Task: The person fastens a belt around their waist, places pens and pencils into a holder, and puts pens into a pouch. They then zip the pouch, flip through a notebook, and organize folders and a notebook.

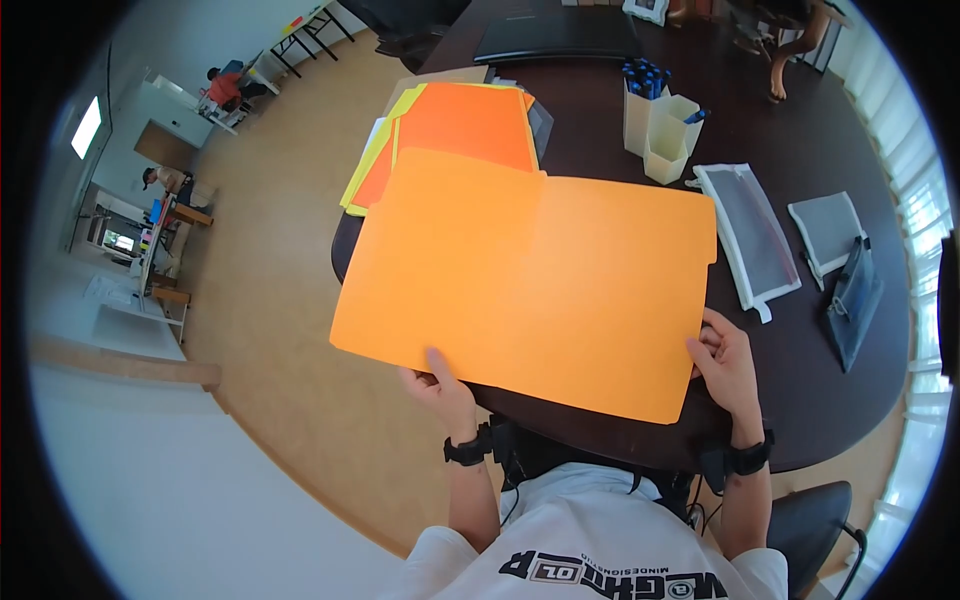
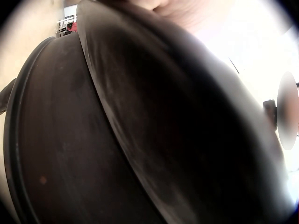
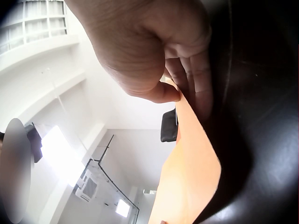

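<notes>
An orange file folder (image 1: 540, 270) lies spread flat over the near part of the dark table, its lower edge reaching past the table's front edge. My left hand (image 1: 442, 393) pinches that lower edge left of the middle, thumb on top. At the folder's right edge, my right hand (image 1: 727, 365) pinches it between thumb and fingers. The right wrist view shows the thumb (image 3: 163, 93) on one face of the folder (image 3: 189, 163) and the fingers behind it. In the left wrist view only a bit of the left hand (image 2: 187, 11) shows at the top.
Beyond the folder lies a stack of orange and yellow folders (image 1: 465, 120). Hexagonal holders (image 1: 668, 145) with blue pens stand at the back. Mesh zip pouches (image 1: 750, 235) and a dark blue pouch (image 1: 855, 305) lie right. A black laptop (image 1: 558, 38) sits at the far side.
</notes>
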Available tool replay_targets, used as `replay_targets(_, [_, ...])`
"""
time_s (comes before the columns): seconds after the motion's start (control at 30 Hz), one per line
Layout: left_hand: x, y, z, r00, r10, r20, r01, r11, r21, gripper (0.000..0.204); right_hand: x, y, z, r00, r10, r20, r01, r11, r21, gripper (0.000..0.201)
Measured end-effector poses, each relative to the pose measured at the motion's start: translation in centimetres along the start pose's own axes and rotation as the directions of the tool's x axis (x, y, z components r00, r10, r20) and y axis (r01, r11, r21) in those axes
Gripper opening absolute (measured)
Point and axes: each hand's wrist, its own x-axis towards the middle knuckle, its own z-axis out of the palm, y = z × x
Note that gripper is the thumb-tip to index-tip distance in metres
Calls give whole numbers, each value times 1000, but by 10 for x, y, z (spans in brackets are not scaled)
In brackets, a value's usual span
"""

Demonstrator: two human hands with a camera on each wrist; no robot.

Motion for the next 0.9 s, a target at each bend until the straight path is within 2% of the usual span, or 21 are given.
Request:
replay_targets(0.23, [-2,1,0,1000,-10,0,10,1000,13,33,-2,4,-1,1000,-19,-6,19,999,41,34])
replay_targets(0.57, [-2,2,3,1000,-15,-23,14,998,-59,27,-2,3,-1,999,-35,-14,35,999,-8,37])
replay_targets(0.73, [-2,10,3,1000,-21,-7,20,999,-44,26,-1,4,-3,999,-35,12,36,998,-43,39])
replay_targets(0.9, [-5,9,-2,999,-12,49,16,997,-81,26,-2,3,-1,999,-30,-11,30,1000,6,39])
